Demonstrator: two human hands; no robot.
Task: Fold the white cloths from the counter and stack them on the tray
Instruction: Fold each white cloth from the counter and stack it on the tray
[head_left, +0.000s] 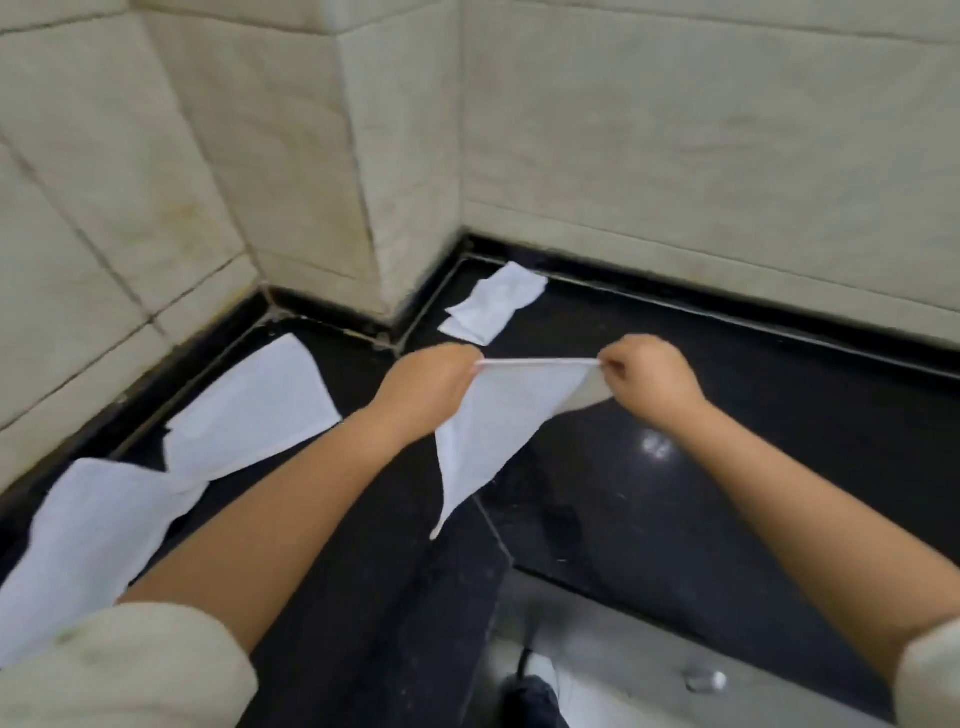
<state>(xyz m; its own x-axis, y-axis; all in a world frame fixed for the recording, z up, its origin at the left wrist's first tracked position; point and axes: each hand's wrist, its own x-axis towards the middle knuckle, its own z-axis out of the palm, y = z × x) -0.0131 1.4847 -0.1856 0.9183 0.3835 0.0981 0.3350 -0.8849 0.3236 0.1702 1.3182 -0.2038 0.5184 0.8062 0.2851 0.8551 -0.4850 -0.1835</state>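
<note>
A white cloth (498, 415) hangs in the air between the two hands, above the black counter (727, 467). Its top edge is pulled taut and level from one hand to the other, and the rest drops to a point that slants down toward the left forearm. The left hand (431, 387) pinches the left top corner with fingers curled in, its back toward the camera. The right hand (647, 376) pinches the right top corner between thumb and bent fingers, knuckles up. Both forearms reach forward from pale rolled sleeves (119, 670) and converge on the cloth, the left arm crossing the frame from the lower left, the right from the lower right.

Just beyond the hands, near the wall corner, lies a small rumpled cloth (493, 304) flat on the counter. To the left of the left forearm a larger flat cloth (254, 410) lies along the counter's back edge, and nearer still, by the left elbow, another cloth (93, 535) overlaps its lower corner. Pale tiled walls (675, 156) rise behind the counter, with a jutting corner pillar beyond the left hand. Below the right forearm the counter ends at a pale sink basin (623, 665), its details blurred.
</note>
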